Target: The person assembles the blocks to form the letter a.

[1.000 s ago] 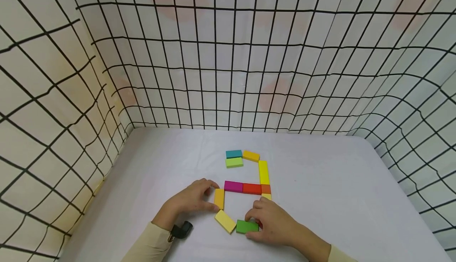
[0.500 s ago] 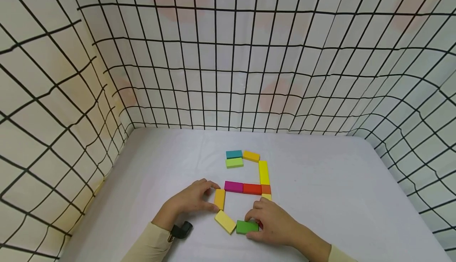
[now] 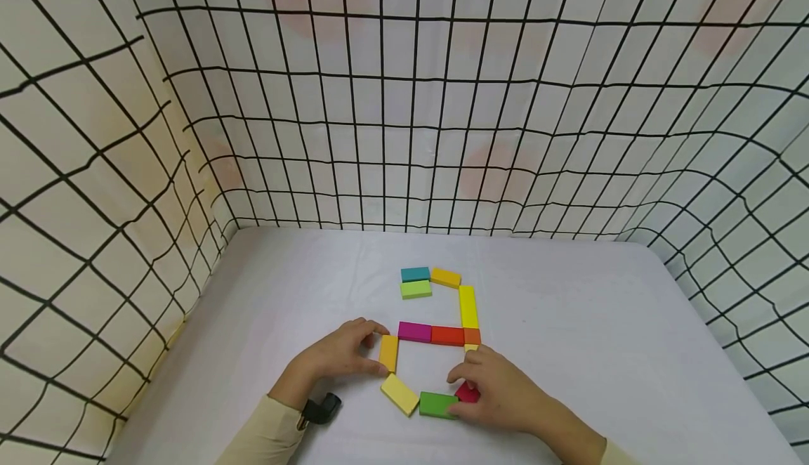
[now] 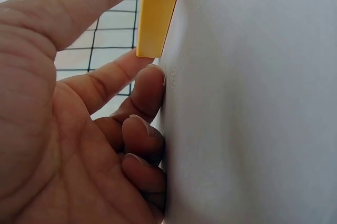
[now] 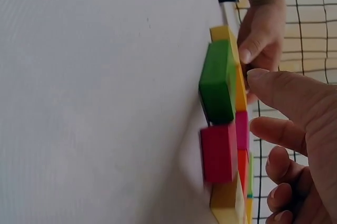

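My left hand point(image 3: 338, 351) pinches a small orange-yellow block point(image 3: 389, 354) by its two ends, thumb near and index finger far; the left wrist view shows the same orange-yellow block point(image 4: 157, 19) between those fingers. Below it a pale yellow block point(image 3: 400, 395) lies slanted, touching a green block point(image 3: 436, 404). Over the green block's right end hovers my right hand point(image 3: 502, 391), its fingers loosely bent and partly covering a crimson block point(image 3: 466, 393). In the right wrist view its thumb and fingers stand apart from the green block point(image 5: 217, 82) and crimson block point(image 5: 220, 153).
A magenta block point(image 3: 414, 331), red block point(image 3: 447, 336) and orange block point(image 3: 471, 336) form a row. Above them are a yellow block point(image 3: 468, 306), an amber block point(image 3: 445, 277), a teal block point(image 3: 415, 274) and a lime block point(image 3: 416, 289). Black netting point(image 3: 436, 128) surrounds the white table point(image 3: 569, 310).
My right hand has let go of the green block and shifted slightly right, baring more of the crimson block. My left hand keeps its place on the orange-yellow block.
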Tool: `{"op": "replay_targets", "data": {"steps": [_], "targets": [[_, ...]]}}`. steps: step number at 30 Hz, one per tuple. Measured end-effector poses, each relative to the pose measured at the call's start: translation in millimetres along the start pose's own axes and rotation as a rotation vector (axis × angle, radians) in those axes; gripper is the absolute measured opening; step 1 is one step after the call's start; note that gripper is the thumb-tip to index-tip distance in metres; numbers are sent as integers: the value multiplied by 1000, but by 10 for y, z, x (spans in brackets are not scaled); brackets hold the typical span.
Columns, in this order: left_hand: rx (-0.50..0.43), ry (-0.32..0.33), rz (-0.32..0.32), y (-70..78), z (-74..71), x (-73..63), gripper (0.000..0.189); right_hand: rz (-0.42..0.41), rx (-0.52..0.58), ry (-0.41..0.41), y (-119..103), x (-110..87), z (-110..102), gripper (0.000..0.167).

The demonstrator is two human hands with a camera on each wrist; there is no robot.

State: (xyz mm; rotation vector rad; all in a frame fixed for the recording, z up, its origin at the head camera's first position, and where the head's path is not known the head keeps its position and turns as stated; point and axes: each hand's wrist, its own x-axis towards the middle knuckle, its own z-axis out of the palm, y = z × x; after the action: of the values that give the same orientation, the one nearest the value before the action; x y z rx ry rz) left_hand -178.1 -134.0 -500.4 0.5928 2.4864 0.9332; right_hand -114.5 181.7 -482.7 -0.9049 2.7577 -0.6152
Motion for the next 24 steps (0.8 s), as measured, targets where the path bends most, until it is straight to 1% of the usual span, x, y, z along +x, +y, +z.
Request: {"op": "replay_targets", "data": {"steps": [3,6,8,11,13,15,18,24], "targets": [[-9,2,5,-1,5,-1,67,4,-12,32,59,-49,-25,29],[17,3,-11,26,18,-15,79,52,-11,28,108,-89,-53,30],[60,3,-24,60,32,-34,92,70,-17,30,132,-112,-67,30],[132,5,-29,125,63,-63,113,73,-19,45,154,-144,-75,31],[180,10,-30,153,88,-78,121,79,-17,44,167,-161,-76,31],[207,17,-33,173,110,-85,124,103,-3,25,179,-174,-79,31],[233,23,-51,181,129,-86,121,136,30,-13,189,-187,-79,31],[222,16,-63,198,130,-83,116,151,68,-43,183,-204,-62,33]]}}
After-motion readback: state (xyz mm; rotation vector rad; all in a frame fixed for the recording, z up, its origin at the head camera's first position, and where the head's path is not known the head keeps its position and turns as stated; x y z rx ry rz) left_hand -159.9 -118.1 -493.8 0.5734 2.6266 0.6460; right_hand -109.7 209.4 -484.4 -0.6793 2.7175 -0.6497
